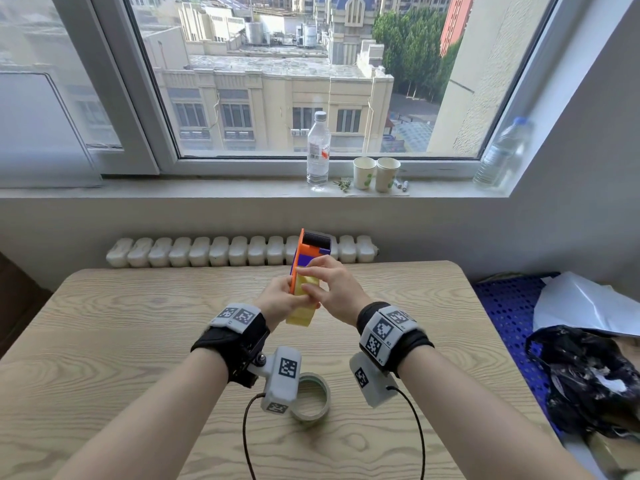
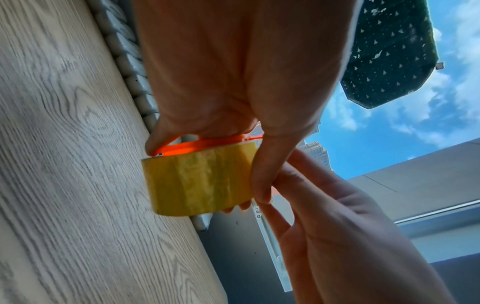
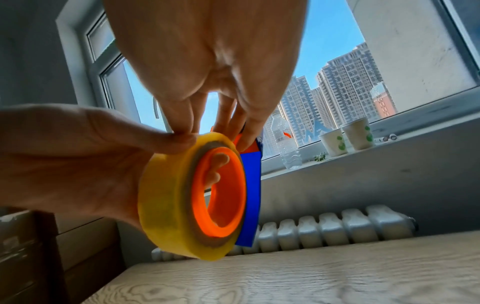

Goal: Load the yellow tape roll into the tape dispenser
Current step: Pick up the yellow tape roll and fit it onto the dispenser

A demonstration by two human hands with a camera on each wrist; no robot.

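While the left hand (image 1: 277,295) grips the yellow tape roll (image 3: 182,197) already seated on the orange tape dispenser (image 1: 304,258) above the desk (image 1: 138,323), the right hand's (image 1: 332,289) fingers (image 3: 244,131) pinch at the roll's rim, probably seeking the loose end to thread next.

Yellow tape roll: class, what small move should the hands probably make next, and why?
Probably peel the free end. The translucent yellow tape roll already sits around the orange hub of the orange-and-blue plastic tape dispenser, held by the left hand, and the right hand fingers rest at its upper rim.
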